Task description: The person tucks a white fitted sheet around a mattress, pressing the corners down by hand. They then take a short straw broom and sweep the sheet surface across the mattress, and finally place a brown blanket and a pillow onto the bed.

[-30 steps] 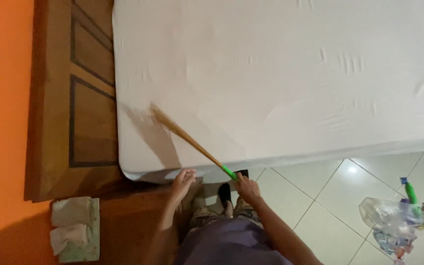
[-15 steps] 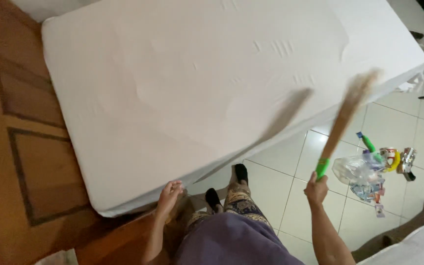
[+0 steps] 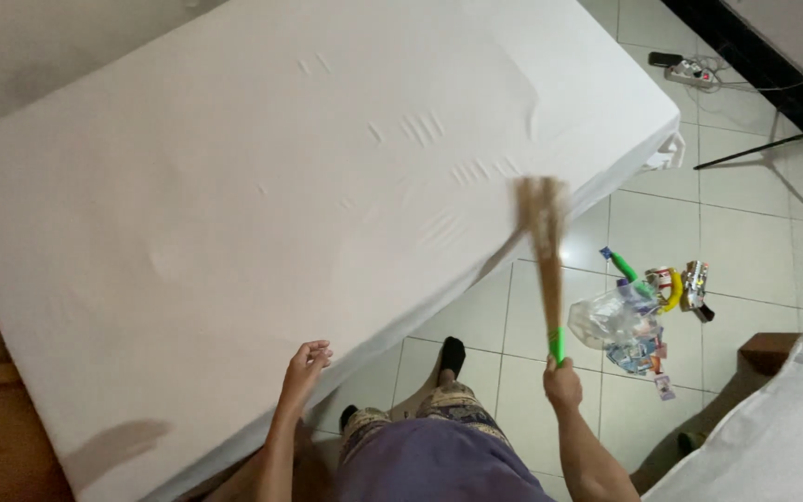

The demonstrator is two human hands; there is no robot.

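A: Right hand (image 3: 561,381) clamped around the green handle, stick broom (image 3: 545,244) raised, its bristle end blurred above the mattress (image 3: 262,214) edge, likely for a swipe.

B: Left hand (image 3: 304,365) loose, fingers apart, touching the mattress side. Beyond, plastic bag (image 3: 617,316) and clutter litter the tiles, plus 1 power strip (image 3: 690,67).

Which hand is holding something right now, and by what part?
The right hand holds a stick broom by its green handle end, bristles raised over the mattress edge. The left hand holds nothing.
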